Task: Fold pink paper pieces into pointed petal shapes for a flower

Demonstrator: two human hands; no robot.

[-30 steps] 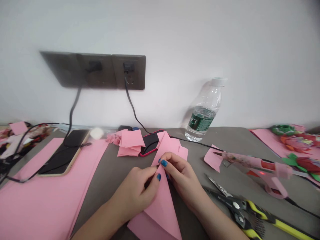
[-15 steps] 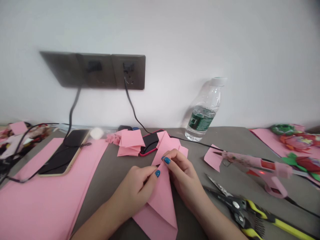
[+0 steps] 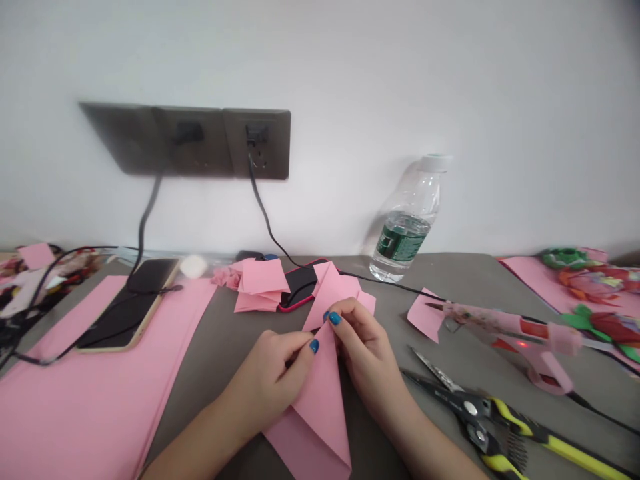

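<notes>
A folded pink paper (image 3: 323, 407) lies on the grey table (image 3: 225, 340) in front of me, its point toward the wall. My left hand (image 3: 273, 380) pinches its left edge near the tip, fingers curled. My right hand (image 3: 363, 347) pinches the tip from the right with thumb and forefinger. Both hands have blue-painted nails and touch each other over the paper's tip.
A large pink sheet (image 3: 75, 400) with a phone (image 3: 130, 303) lies left. Folded pink squares (image 3: 260, 283), a second phone (image 3: 300, 287), a water bottle (image 3: 410, 220), a glue gun (image 3: 520, 337), scissors (image 3: 480, 413), paper flowers (image 3: 595, 287) and cables from wall sockets (image 3: 215, 141) surround the hands.
The pink paper's fold has been drawn tighter and its lower corner shifted slightly left; both hands have stayed at the tip, barely moving.
</notes>
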